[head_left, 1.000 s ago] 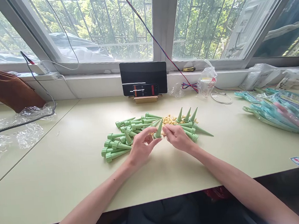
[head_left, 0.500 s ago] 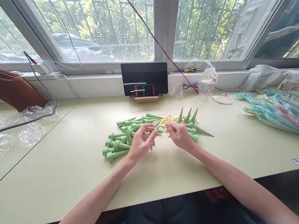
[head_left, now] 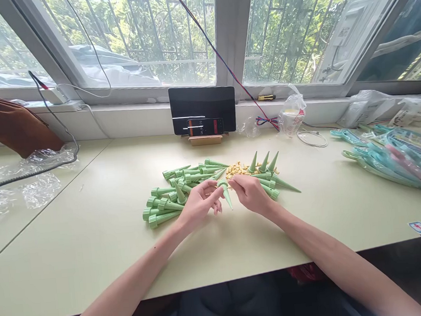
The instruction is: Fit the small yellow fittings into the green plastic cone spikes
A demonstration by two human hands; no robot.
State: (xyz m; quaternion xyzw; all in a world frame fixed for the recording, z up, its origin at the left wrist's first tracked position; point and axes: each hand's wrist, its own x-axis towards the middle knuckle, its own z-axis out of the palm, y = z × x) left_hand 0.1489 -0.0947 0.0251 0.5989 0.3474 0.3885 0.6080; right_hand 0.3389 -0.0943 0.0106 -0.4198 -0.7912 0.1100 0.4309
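Observation:
Between the thumb and fingers of my left hand [head_left: 199, 203] is a green plastic plant-watering spike [head_left: 228, 198], gripped at its wide capped end with the tip pointing down towards me. Close to that cap, my right hand [head_left: 251, 193] is closed in a pinch; whatever its fingertips hold is too small to make out. A pile of similar green spikes [head_left: 163, 202] lies left of and behind my left hand. Small yellow pieces [head_left: 236, 169] are heaped behind my hands. Right of this heap, several spikes stand tip up [head_left: 264, 162] and others lie flat [head_left: 288, 184].
A dark tablet [head_left: 203, 102] leans at the back, a phone [head_left: 205, 127] showing a timer in front of it. Teal and pink items in plastic wrap [head_left: 398, 161] lie on the right. Clear wrappers [head_left: 41, 189], a black cable [head_left: 24, 175] and a brown bag [head_left: 11, 121] are on the left.
The spike has swung from pointing away, with its round end towards me, to hanging tip down towards me. My right hand has shifted slightly left.

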